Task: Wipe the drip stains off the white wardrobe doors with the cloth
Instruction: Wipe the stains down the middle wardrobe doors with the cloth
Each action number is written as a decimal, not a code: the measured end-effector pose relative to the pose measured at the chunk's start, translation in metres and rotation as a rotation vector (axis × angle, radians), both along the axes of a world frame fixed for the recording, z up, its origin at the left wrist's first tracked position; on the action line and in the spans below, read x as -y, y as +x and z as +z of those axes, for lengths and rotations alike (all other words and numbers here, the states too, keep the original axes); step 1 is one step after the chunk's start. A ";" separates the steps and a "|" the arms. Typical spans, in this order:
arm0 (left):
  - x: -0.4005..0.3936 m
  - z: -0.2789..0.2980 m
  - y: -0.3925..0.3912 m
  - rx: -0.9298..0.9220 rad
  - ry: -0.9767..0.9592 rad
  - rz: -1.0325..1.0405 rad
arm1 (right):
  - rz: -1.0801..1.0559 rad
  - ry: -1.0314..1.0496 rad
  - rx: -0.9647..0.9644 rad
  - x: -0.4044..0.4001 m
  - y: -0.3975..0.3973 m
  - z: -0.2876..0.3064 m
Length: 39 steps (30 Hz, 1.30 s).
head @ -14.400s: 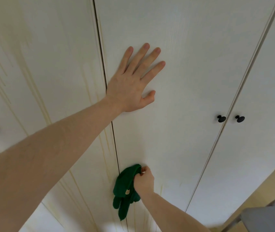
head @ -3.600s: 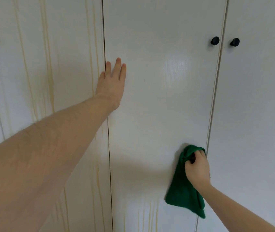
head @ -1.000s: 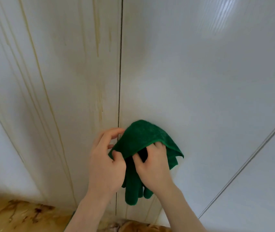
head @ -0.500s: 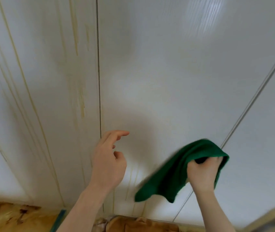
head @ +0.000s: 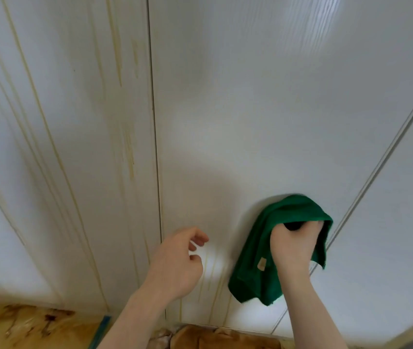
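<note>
- The soft green microfibre cloth [head: 271, 250] looks light and limp; it drapes in folds and would, I judge, conform to the flat panel under light pressure. It is best taken as a bunched pad under the fingers, so a thick fold meets the surface.
- The right hand [head: 292, 245] grips the cloth near its top, fingers tucked under the upper fold and pressing it against the middle white wardrobe door [head: 250, 109], low down near the right-hand seam. The loose tail, with a small tan label, hangs below and to the left of the wrist.
- The left hand [head: 177, 263] holds nothing; its fingers are loosely curled, just in front of the same door beside the left seam. Whether it touches the panel cannot be told.
- Pale yellowish drip stains [head: 213, 275] run vertically on the door's lower part, between the two hands, just left of the cloth. By my judgement these are the nearest unwiped marks.
- The adjacent left-hand white door [head: 62, 122] carries long brownish-yellow streaks [head: 128, 149] over most of its height, well apart from the cloth. Much of the task appears outstanding.
- Below the doors lies a wooden floor with dark blotches [head: 24, 326].
</note>
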<state>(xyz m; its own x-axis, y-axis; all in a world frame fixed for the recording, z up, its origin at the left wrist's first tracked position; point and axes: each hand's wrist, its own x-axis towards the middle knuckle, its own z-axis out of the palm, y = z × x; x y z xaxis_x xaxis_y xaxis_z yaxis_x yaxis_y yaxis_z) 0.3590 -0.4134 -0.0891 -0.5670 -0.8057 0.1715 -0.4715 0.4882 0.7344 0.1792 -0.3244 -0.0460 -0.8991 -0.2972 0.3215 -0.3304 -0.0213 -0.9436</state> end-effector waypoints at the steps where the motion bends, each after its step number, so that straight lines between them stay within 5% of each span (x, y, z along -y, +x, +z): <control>1: -0.001 -0.002 0.001 0.053 0.035 -0.032 | 0.029 -0.020 0.009 0.006 0.009 0.001; 10: -0.001 -0.010 0.004 0.148 0.522 -0.277 | 0.508 -0.029 0.074 0.051 0.072 0.011; 17: 0.016 -0.014 0.007 -0.269 0.194 0.253 | 0.755 -0.008 0.141 0.055 0.079 0.023; 22: 0.007 -0.010 -0.001 -0.521 0.258 0.271 | 0.818 -0.049 0.159 0.047 0.075 0.023; 25: 0.008 -0.006 -0.004 -0.644 0.134 0.315 | 0.756 -0.036 0.136 0.041 0.068 0.017; 31: 0.018 0.003 -0.011 -0.619 -0.138 0.442 | 0.654 0.233 0.147 0.018 0.042 -0.013; 39: 0.012 -0.003 -0.043 -0.539 -0.131 0.571 | 0.542 0.664 0.107 -0.031 -0.004 -0.064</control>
<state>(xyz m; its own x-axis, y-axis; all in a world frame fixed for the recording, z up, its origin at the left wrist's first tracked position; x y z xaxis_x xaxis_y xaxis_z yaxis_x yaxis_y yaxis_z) 0.3159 -0.4249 -0.0922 0.1156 -0.9010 0.4181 -0.2706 0.3764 0.8861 0.1754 -0.2938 -0.1104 -0.5942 -0.7904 -0.1492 -0.3426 0.4165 -0.8421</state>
